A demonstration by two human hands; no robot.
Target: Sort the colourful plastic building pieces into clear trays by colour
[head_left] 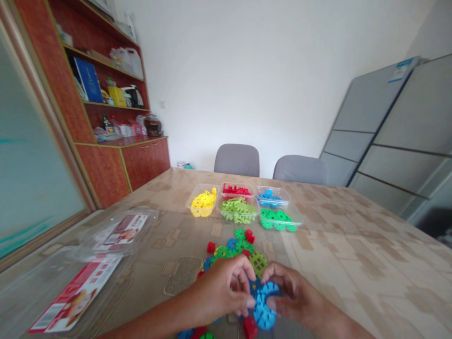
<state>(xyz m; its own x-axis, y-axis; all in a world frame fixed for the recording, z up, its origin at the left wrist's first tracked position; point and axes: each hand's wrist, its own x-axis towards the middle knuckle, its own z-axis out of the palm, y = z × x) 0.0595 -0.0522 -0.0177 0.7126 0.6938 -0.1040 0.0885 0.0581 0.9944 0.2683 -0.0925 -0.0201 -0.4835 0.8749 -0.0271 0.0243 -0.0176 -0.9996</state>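
My left hand (pixel 233 289) and my right hand (pixel 291 294) meet low in the middle of the head view, both closed on blue notched discs (pixel 265 308) that overlap between them. The fingers hide part of the discs, and I cannot tell how they join. Under and beyond my hands lies a loose pile of green discs (pixel 226 252), a light green lattice piece (pixel 259 263) and red blocks (pixel 250 236). Another red piece (pixel 250 326) rests just below the blue discs.
Clear trays stand across the table: yellow pieces (pixel 204 202), red pieces (pixel 236 190), light green pieces (pixel 239 209), blue pieces (pixel 270 197) and green discs (pixel 278 219). Labelled clear lids (pixel 122 235) lie at left. Two grey chairs (pixel 236 160) are behind the table.
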